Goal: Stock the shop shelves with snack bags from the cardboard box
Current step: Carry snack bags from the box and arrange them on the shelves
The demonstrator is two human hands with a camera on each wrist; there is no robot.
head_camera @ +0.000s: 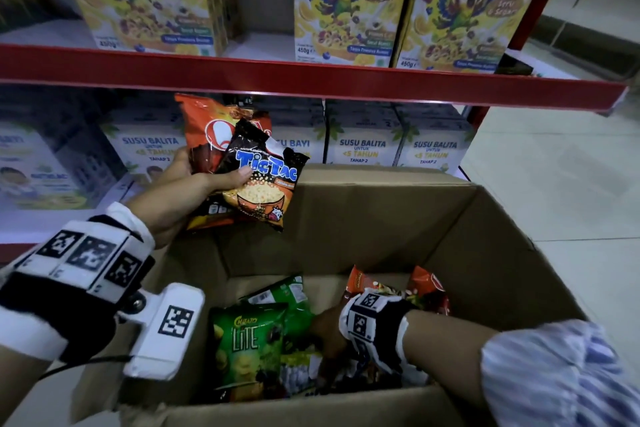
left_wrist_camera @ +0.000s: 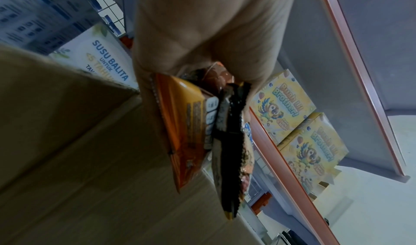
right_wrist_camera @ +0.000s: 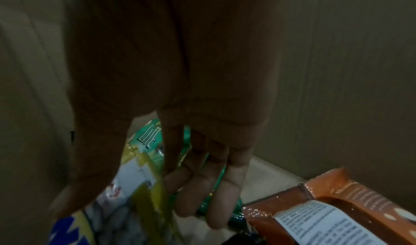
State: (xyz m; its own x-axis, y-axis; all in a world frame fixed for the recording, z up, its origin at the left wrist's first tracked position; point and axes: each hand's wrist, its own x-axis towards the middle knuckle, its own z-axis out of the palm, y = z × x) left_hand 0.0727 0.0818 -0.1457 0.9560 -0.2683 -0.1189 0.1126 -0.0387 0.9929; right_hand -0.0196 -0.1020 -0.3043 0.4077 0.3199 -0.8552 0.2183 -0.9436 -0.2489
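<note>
My left hand (head_camera: 211, 177) holds two snack bags above the far left corner of the open cardboard box (head_camera: 381, 218): a black TicTac bag (head_camera: 263, 180) in front and an orange-red bag (head_camera: 204, 128) behind it. In the left wrist view both bags, the orange one (left_wrist_camera: 184, 133) and the black one (left_wrist_camera: 229, 160), hang edge-on from that hand (left_wrist_camera: 198, 74). My right hand (head_camera: 327, 336) is down inside the box. Its curled fingers and thumb (right_wrist_camera: 133, 208) close around a yellow-edged bag (right_wrist_camera: 139, 170), next to a green Chitato Lite bag (head_camera: 246, 343).
More bags lie in the box, among them an orange one (head_camera: 426, 291) at the right. Behind the box, a red-edged shelf (head_camera: 311, 80) carries yellow cereal boxes (head_camera: 349, 10); white milk cartons (head_camera: 363, 149) fill the shelf below. Pale floor (head_camera: 571, 166) lies to the right.
</note>
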